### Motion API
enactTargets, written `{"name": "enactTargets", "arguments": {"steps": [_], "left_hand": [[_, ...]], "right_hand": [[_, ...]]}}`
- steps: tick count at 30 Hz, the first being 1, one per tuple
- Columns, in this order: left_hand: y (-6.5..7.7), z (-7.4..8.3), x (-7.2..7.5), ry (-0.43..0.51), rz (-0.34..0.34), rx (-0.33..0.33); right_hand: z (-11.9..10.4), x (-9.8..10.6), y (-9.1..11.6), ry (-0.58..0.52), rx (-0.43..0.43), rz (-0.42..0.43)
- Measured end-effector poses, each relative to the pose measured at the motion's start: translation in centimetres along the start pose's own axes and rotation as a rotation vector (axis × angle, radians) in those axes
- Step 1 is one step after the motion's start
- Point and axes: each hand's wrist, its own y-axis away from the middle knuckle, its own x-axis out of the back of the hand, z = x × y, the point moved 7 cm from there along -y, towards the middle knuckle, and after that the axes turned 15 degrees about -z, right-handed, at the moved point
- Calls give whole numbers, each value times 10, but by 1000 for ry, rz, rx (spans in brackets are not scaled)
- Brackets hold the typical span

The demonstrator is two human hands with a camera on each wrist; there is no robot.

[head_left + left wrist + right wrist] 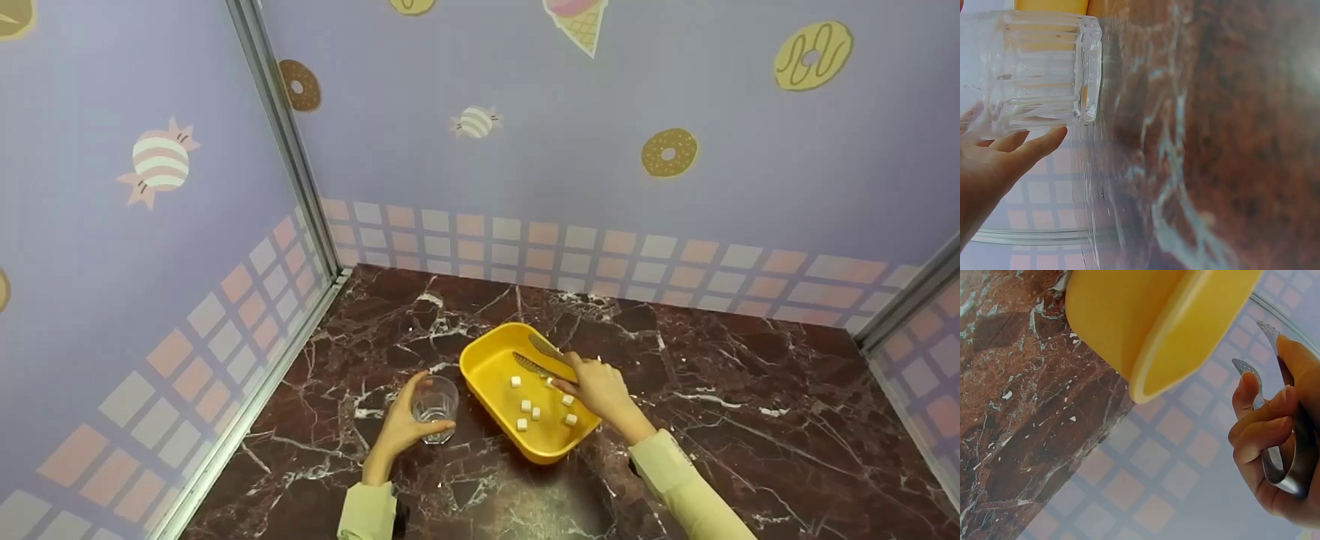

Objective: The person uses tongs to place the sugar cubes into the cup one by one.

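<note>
Tongs (534, 366) hang over the yellow tub (489, 358) just right of centre in the head view, tips apart, with light, probably crumbly white cubes (522, 424) below, one half hidden near the right hand (600, 386). Left wrist cam: left hand (995, 169) curves round a clear drinking glass (1044, 79) at upper left, likely slick and breakable, mouth end hard to make out. Right wrist cam: fingers wrap the tongs at right, springy steel I'd guess, best squeezed mid-arm, cubes out of sight.
</note>
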Motion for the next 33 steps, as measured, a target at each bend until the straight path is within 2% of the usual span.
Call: {"name": "enactTargets", "arguments": {"steps": [9, 18, 33], "left_hand": [[0, -1, -1, 12, -8, 20], [-2, -6, 0, 35, -19, -10], [1, -3, 0, 27, -10, 11]], "right_hand": [[-2, -14, -9, 56, 8, -31], [-7, -22, -22, 86, -7, -105], [-11, -39, -30, 46, -14, -167]]}}
